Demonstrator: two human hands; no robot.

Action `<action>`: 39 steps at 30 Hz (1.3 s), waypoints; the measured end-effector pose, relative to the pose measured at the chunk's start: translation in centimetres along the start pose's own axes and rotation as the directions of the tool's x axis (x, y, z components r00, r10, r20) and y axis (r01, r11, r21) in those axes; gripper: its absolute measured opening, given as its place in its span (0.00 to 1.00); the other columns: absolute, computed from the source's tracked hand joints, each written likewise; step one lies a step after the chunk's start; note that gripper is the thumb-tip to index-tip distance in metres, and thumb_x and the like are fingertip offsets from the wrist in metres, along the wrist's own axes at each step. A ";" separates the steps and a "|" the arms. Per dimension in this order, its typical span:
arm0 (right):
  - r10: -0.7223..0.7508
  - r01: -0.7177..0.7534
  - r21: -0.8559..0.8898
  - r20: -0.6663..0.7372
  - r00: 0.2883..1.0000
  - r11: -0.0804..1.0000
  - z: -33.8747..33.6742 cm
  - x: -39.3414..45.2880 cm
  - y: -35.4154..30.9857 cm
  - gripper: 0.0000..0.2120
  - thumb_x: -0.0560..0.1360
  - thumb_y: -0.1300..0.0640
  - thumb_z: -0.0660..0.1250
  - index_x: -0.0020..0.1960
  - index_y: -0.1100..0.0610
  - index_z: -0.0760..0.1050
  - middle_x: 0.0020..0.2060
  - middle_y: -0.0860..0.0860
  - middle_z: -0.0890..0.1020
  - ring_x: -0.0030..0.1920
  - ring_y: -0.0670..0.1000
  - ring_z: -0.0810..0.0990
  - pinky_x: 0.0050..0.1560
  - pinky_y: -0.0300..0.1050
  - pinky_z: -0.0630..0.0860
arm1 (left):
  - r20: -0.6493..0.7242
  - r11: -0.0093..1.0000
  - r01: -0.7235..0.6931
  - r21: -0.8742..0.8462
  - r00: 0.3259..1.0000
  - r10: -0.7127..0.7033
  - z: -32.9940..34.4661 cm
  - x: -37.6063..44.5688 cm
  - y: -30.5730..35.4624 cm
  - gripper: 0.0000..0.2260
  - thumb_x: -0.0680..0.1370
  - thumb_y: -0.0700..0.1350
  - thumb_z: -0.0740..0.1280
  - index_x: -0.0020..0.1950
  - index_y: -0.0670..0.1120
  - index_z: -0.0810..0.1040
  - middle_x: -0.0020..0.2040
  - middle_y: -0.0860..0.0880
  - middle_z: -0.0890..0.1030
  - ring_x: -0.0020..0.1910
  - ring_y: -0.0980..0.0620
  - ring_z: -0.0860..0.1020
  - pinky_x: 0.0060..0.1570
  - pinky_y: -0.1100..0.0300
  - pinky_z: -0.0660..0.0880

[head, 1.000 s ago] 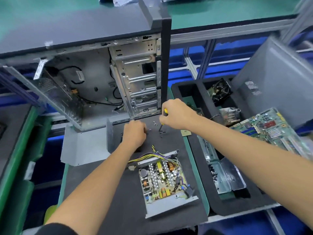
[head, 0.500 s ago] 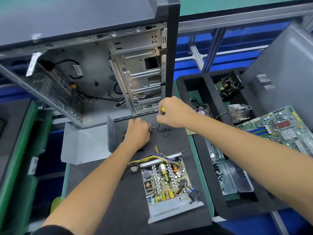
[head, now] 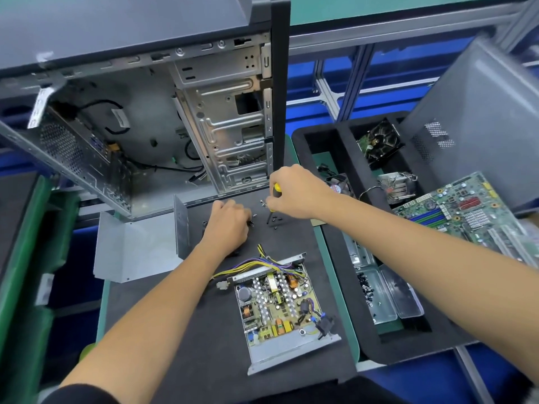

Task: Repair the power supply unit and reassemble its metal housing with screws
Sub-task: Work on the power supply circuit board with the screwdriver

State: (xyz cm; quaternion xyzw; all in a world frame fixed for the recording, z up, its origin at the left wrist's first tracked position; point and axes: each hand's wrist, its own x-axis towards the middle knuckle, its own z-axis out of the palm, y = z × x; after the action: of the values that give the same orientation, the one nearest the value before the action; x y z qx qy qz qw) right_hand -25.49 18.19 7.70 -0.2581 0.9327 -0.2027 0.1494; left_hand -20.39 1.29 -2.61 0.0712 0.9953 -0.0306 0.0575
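The open power supply unit (head: pixel 278 306) lies on the dark mat, its circuit board bare and its yellow and purple wires (head: pixel 256 262) trailing back. The grey metal housing cover (head: pixel 137 246) lies left of it, one wall standing upright. Several small dark screws (head: pixel 274 221) are scattered on the mat behind the unit. My right hand (head: pixel 294 193) grips a yellow-handled screwdriver (head: pixel 275 192), its tip down among the screws. My left hand (head: pixel 227 225) rests curled on the mat beside the screws; what its fingers touch is hidden.
An open computer case (head: pixel 163 118) stands tilted behind the mat. A black foam tray (head: pixel 329 158) at the right holds a fan, a heatsink, a motherboard (head: pixel 466 208) and small metal boxes (head: pixel 388 298). A grey side panel (head: pixel 481 118) leans at the far right.
My head has moved closer, so everything looks larger. Both hands stay at the screws, my left hand shifting slightly among them.
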 end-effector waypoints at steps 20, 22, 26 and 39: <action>-0.037 0.046 0.075 -0.123 0.992 0.996 -0.8 -2.5 -1.7 0.09 0.72 0.55 0.67 0.41 0.61 0.77 0.36 0.57 0.81 0.36 0.55 0.78 0.36 0.49 0.76 | -0.045 0.484 0.138 -0.864 0.937 -0.346 -2.2 -3.5 -0.1 0.06 0.76 0.37 0.67 0.43 0.47 0.80 0.37 0.56 0.79 0.36 0.62 0.75 0.38 0.75 0.67; -0.052 0.072 0.112 -0.167 0.985 0.991 -1.3 -2.6 -2.4 0.08 0.72 0.55 0.67 0.40 0.61 0.78 0.36 0.56 0.81 0.37 0.54 0.77 0.37 0.47 0.74 | -0.022 0.409 0.146 -0.901 0.925 -0.379 -2.7 -4.2 -0.3 0.06 0.75 0.37 0.69 0.44 0.48 0.81 0.35 0.56 0.79 0.34 0.62 0.74 0.38 0.72 0.69; -0.089 0.131 0.182 -0.223 0.971 0.975 -2.1 -3.2 -4.3 0.08 0.71 0.56 0.68 0.40 0.61 0.78 0.34 0.56 0.82 0.34 0.52 0.76 0.36 0.46 0.74 | -0.005 0.259 0.123 -0.958 0.895 -0.446 -3.5 -6.2 -0.5 0.07 0.74 0.34 0.70 0.43 0.47 0.81 0.35 0.53 0.80 0.32 0.60 0.75 0.33 0.72 0.71; -0.270 0.288 0.114 -0.154 0.951 0.951 -0.8 -7.0 -9.6 0.06 0.69 0.55 0.68 0.37 0.58 0.78 0.34 0.51 0.81 0.32 0.46 0.74 0.47 0.49 0.76 | -0.038 0.386 0.135 -0.913 0.912 -0.408 -3.7 -13.9 -0.7 0.11 0.74 0.37 0.71 0.39 0.52 0.79 0.35 0.54 0.80 0.32 0.65 0.74 0.37 0.74 0.70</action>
State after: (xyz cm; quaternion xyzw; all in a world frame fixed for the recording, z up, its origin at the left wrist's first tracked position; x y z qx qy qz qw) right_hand -15.98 14.66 14.01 -0.3624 0.8789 -0.3017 0.0721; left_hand -7.22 -1.04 2.72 -0.1323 0.8539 0.5010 -0.0485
